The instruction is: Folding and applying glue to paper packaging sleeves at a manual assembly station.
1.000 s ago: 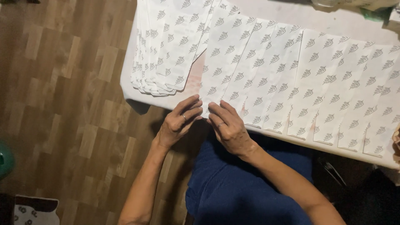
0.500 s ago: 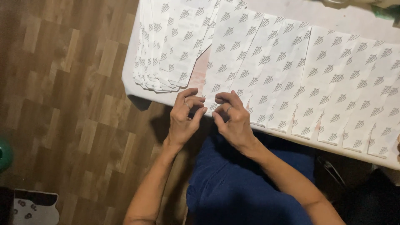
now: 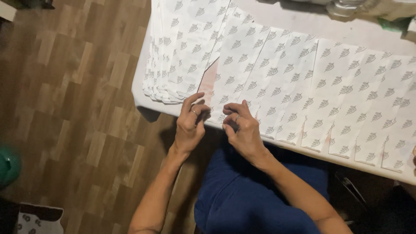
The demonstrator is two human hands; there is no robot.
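A: Where are the hands?

B: Both sit at the near edge of the white table (image 3: 277, 19). The left hand (image 3: 189, 123) and the right hand (image 3: 242, 130) have their fingertips pinched together on the bottom edge of one printed paper bag (image 3: 236, 71), which lies flat and runs from the hands up toward 12 o'clock.

A: What lies beside it?

B: At 10 o'clock from the left hand, a fanned stack of bags (image 3: 177, 52) reaches the table's left edge and overhangs it slightly. From 1 to 3 o'clock of the right hand, a row of overlapping bags (image 3: 346, 95) covers the table; their lower ends lie just inside the near edge.

A: Any open room?

B: A bare strip of table at 12 o'clock, behind the bags. At 9 o'clock, well apart, open wooden floor (image 3: 65, 99). A blue garment (image 3: 247, 199) fills the space at 6 o'clock.
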